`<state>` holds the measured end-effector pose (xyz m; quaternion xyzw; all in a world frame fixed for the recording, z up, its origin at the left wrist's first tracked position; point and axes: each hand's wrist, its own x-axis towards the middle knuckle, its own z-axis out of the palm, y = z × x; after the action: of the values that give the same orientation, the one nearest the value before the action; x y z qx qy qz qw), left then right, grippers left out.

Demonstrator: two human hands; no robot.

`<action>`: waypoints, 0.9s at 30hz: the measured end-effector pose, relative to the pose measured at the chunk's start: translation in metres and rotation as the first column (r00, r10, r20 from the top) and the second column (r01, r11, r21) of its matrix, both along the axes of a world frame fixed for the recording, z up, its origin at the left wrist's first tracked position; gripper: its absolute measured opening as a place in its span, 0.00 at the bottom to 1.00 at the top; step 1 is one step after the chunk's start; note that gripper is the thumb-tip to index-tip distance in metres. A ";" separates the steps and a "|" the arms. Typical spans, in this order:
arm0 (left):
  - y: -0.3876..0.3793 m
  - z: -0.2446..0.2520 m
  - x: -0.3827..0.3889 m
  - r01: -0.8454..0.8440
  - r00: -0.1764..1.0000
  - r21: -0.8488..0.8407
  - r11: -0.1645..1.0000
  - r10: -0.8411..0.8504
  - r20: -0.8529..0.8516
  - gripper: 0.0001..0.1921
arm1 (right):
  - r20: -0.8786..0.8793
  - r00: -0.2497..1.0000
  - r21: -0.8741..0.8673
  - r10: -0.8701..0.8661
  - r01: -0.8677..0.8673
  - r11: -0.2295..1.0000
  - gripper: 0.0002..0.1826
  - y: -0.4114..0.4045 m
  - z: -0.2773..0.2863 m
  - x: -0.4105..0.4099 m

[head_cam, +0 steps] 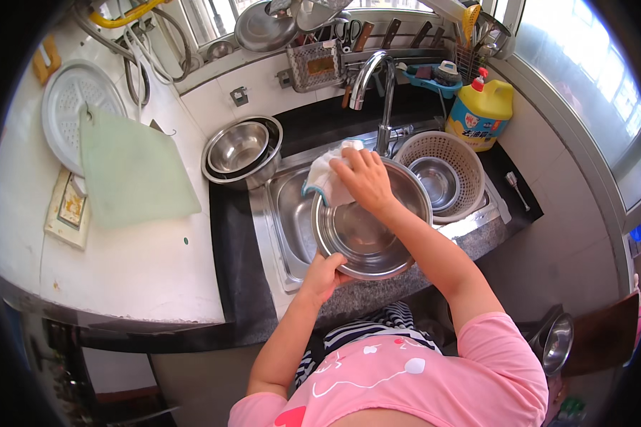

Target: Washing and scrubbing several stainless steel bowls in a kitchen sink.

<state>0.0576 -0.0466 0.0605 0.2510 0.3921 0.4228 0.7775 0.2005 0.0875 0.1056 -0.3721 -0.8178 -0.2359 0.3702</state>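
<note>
My left hand grips the near left rim of a stainless steel bowl, thumb inside and fingers beneath. The bowl is held over the front of the steel sink. My right hand holds a white cloth with blue edging at the bowl's far left rim. Part of the cloth hangs outside the rim. Behind the bowl rises the curved chrome faucet, and no water is seen running from its spout.
Nested metal bowls stand left of the sink. On the right, a plastic colander holds a small steel bowl, with a yellow detergent jug behind. Knives hang at the back. A pale green cutting board hangs left.
</note>
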 end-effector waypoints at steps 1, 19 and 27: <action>0.000 -0.001 0.000 -0.002 1.000 0.022 1.000 0.002 0.008 0.28 | -0.006 0.999 0.009 -0.048 0.048 0.999 0.15 0.002 0.002 0.005; 0.014 -0.002 0.007 -0.086 0.991 0.082 0.993 0.093 -0.092 0.28 | 0.221 0.947 -0.309 0.232 -0.157 0.938 0.22 -0.043 -0.049 0.001; 0.008 -0.006 0.013 -0.196 0.960 0.194 0.961 0.228 -0.164 0.31 | 0.417 0.907 -0.140 -0.063 0.132 0.981 0.15 -0.016 -0.055 0.012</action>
<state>0.0710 -0.0390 0.0544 0.3131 0.4486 0.5117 0.6624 0.2122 0.0713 0.0509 -0.3843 -0.8743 -0.2583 0.1459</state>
